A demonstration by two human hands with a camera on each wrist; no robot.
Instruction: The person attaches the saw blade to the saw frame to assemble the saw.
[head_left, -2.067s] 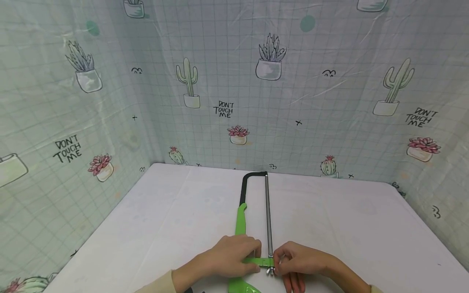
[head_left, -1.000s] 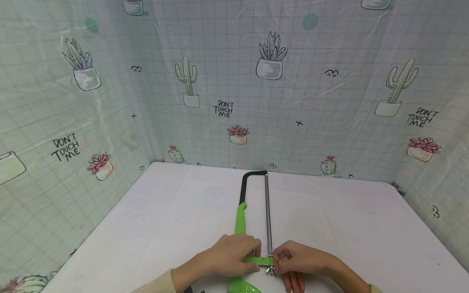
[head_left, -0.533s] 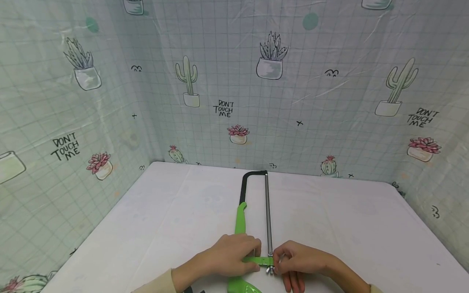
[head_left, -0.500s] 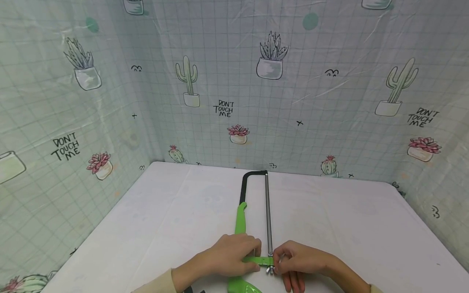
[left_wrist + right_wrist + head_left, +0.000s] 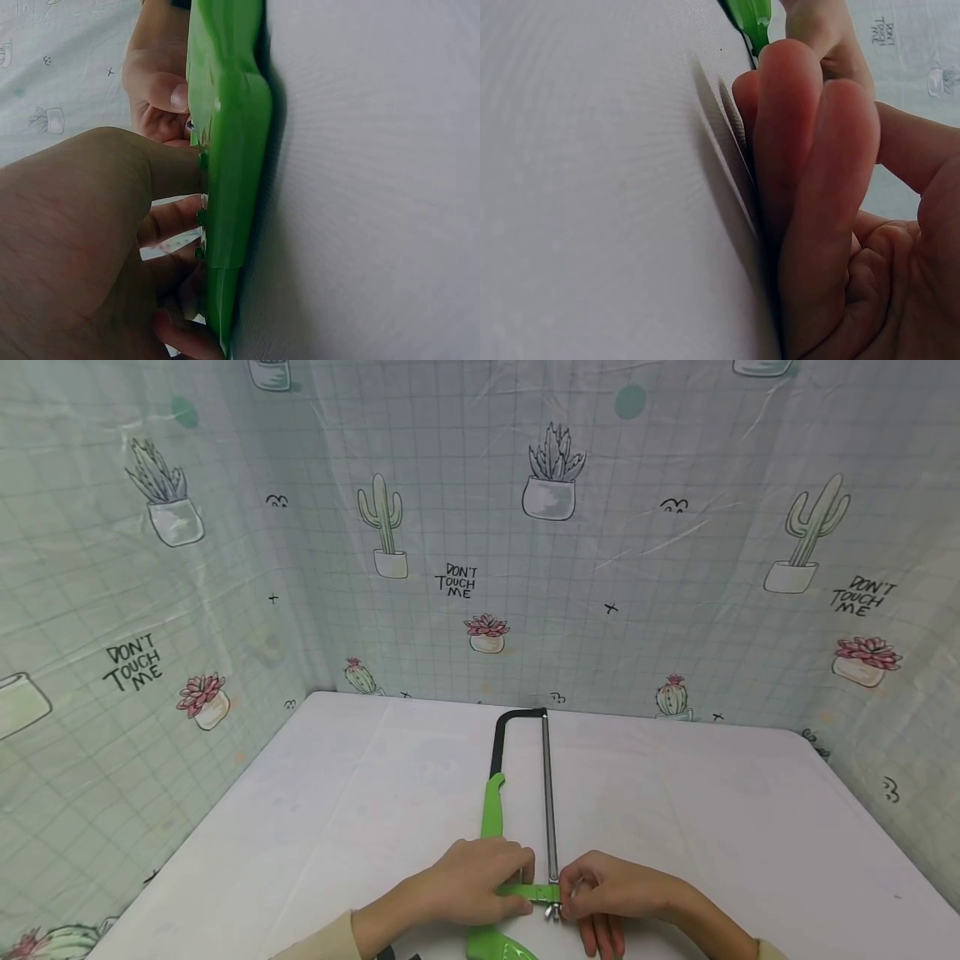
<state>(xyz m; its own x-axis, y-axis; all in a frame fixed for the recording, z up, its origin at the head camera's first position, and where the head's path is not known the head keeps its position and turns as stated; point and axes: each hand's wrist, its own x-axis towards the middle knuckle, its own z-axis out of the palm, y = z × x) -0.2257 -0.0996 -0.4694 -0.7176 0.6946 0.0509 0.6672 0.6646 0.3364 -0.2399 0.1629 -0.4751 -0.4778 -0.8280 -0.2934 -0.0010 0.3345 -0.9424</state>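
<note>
A hacksaw (image 5: 492, 810) with a green and black frame lies flat on the white table, its metal blade side (image 5: 550, 802) on the right. My left hand (image 5: 480, 881) grips the green part near the handle, thumb and fingers around the short crosspiece (image 5: 538, 893). At the end of that crosspiece, the thumb and index finger of my right hand (image 5: 615, 889) pinch close by the silver wing nut (image 5: 553, 912); what exactly they hold is hidden. In the left wrist view the green body (image 5: 236, 150) is seen from up close. The right wrist view shows the right hand's other fingers (image 5: 840, 165) near the tabletop.
A small black object (image 5: 386, 953) shows at the bottom edge, left of the handle. The white table (image 5: 390, 777) reaches back to a plastic sheet (image 5: 450, 485) printed with cacti, hung along the back and sides.
Both hands and the hacksaw keep their places. Only the head view has shifted very slightly.
</note>
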